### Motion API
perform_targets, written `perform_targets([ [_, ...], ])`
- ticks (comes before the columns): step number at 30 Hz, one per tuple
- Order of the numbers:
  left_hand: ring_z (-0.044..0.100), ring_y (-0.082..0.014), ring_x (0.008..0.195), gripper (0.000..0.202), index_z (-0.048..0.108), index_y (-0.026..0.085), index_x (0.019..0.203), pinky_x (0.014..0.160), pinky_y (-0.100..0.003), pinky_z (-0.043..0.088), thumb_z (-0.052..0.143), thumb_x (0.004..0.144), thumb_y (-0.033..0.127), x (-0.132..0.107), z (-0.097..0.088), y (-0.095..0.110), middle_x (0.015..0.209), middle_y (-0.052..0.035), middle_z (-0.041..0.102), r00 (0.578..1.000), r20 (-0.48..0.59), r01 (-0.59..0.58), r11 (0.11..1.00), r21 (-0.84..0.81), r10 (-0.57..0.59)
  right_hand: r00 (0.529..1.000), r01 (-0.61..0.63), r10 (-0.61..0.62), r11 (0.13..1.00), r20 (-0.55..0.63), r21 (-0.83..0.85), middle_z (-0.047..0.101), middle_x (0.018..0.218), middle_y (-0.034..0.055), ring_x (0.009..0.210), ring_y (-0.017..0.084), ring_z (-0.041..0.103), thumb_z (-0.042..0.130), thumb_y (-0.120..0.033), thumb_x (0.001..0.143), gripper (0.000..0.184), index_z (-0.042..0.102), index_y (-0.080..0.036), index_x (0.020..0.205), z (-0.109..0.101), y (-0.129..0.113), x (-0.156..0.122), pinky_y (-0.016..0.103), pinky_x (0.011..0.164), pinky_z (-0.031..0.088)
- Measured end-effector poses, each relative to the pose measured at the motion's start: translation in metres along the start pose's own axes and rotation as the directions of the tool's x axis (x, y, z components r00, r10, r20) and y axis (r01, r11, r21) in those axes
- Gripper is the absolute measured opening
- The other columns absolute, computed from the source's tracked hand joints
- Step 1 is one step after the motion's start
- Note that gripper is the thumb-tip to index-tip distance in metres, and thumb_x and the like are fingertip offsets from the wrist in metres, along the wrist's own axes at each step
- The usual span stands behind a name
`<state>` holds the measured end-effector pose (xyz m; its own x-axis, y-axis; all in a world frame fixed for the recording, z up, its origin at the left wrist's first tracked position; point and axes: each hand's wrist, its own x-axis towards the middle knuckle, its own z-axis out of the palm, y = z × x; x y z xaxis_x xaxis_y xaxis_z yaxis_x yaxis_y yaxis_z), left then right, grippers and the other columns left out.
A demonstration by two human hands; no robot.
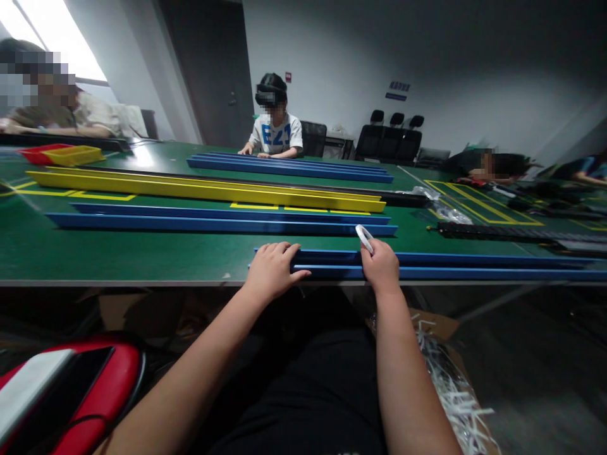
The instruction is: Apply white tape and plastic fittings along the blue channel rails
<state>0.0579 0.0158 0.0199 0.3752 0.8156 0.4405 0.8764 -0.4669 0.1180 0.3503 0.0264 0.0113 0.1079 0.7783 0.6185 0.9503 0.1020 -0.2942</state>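
Note:
A long blue channel rail [474,265] lies along the near edge of the green table [118,253]. My left hand [274,270] rests on the rail's left end, fingers curled over it and thumb along its front edge. My right hand [379,265] sits on the rail a little to the right, pinching a small white strip [364,237] that sticks up above the fingers.
Further back lie another blue rail [213,222], a yellow rail [203,188] and more blue rails [284,165] before a seated person [275,129]. Yellow and red bins [71,154] stand far left. White shredded strips [450,392] fill a box under the table. Other people sit left and right.

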Motion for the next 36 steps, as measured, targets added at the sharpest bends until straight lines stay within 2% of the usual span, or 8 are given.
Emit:
perform_targets([
  [5, 0.056, -0.0302, 0.116, 0.072, 0.051, 0.023, 0.134, 0.100, -0.043, 0.043, 0.057, 0.080, 0.069, -0.011, -0.002, -0.044, 0.123, -0.0119, 0.064, 0.999, -0.004, 0.034, 0.997, -0.068, -0.034, 0.994, 0.102, -0.107, 0.959, 0.003, 0.263, 0.067, 0.098, 0.0068, 0.093, 0.021, 0.059, 0.041, -0.039, 0.097, 0.030, 0.065, -0.022, 0.098, 0.006, -0.036, -0.003, 0.031, 0.080, 0.043],
  [9, 0.056, -0.0283, 0.116, 0.065, 0.055, 0.022, 0.129, 0.102, -0.042, 0.044, 0.063, 0.079, 0.063, -0.014, 0.007, -0.059, 0.121, -0.0111, 0.064, 0.999, -0.042, -0.010, 0.986, -0.166, 0.003, 0.982, 0.187, -0.180, 0.917, -0.054, 0.351, 0.068, 0.110, 0.0075, 0.103, 0.021, 0.059, 0.041, -0.043, 0.098, 0.033, 0.065, -0.022, 0.104, 0.017, -0.054, -0.006, 0.033, 0.090, 0.044],
  [15, 0.058, -0.0276, 0.114, 0.052, 0.059, 0.022, 0.123, 0.103, -0.042, 0.044, 0.061, 0.084, 0.057, -0.016, 0.013, -0.058, 0.118, -0.0111, 0.066, 0.993, -0.118, -0.024, 0.976, -0.215, -0.002, 0.973, 0.229, -0.231, 0.954, -0.010, 0.192, 0.069, 0.112, 0.0045, 0.106, 0.021, 0.057, 0.047, -0.045, 0.097, 0.028, 0.067, -0.025, 0.098, 0.023, -0.062, -0.014, 0.031, 0.090, 0.042],
  [22, 0.058, -0.0261, 0.113, 0.045, 0.061, 0.021, 0.120, 0.102, -0.040, 0.044, 0.054, 0.089, 0.053, -0.018, 0.013, -0.055, 0.116, -0.0098, 0.068, 0.988, -0.149, -0.008, 0.977, -0.212, -0.024, 0.961, 0.272, -0.277, 0.950, 0.013, 0.153, 0.070, 0.113, 0.0054, 0.106, 0.022, 0.058, 0.050, -0.045, 0.096, 0.029, 0.067, -0.024, 0.104, 0.025, -0.061, -0.015, 0.032, 0.090, 0.041],
  [28, 0.059, -0.0248, 0.114, 0.036, 0.064, 0.022, 0.116, 0.104, -0.040, 0.043, 0.043, 0.095, 0.043, -0.018, 0.013, -0.051, 0.115, -0.0088, 0.069, 0.985, -0.157, 0.028, 0.974, -0.223, -0.064, 0.962, 0.269, -0.273, 0.956, 0.023, 0.114, 0.072, 0.103, 0.0062, 0.099, 0.023, 0.059, 0.053, -0.045, 0.093, 0.027, 0.068, -0.023, 0.097, 0.026, -0.062, -0.017, 0.033, 0.083, 0.040],
  [36, 0.060, -0.0235, 0.112, 0.034, 0.064, 0.022, 0.114, 0.103, -0.039, 0.044, 0.041, 0.095, 0.038, -0.018, 0.014, -0.050, 0.114, -0.0081, 0.069, 0.981, -0.177, 0.032, 0.972, -0.234, -0.075, 0.980, 0.200, -0.195, 0.949, -0.044, 0.244, 0.072, 0.096, 0.0046, 0.095, 0.022, 0.062, 0.059, -0.048, 0.089, 0.026, 0.069, -0.024, 0.090, 0.025, -0.061, -0.018, 0.031, 0.084, 0.043],
])
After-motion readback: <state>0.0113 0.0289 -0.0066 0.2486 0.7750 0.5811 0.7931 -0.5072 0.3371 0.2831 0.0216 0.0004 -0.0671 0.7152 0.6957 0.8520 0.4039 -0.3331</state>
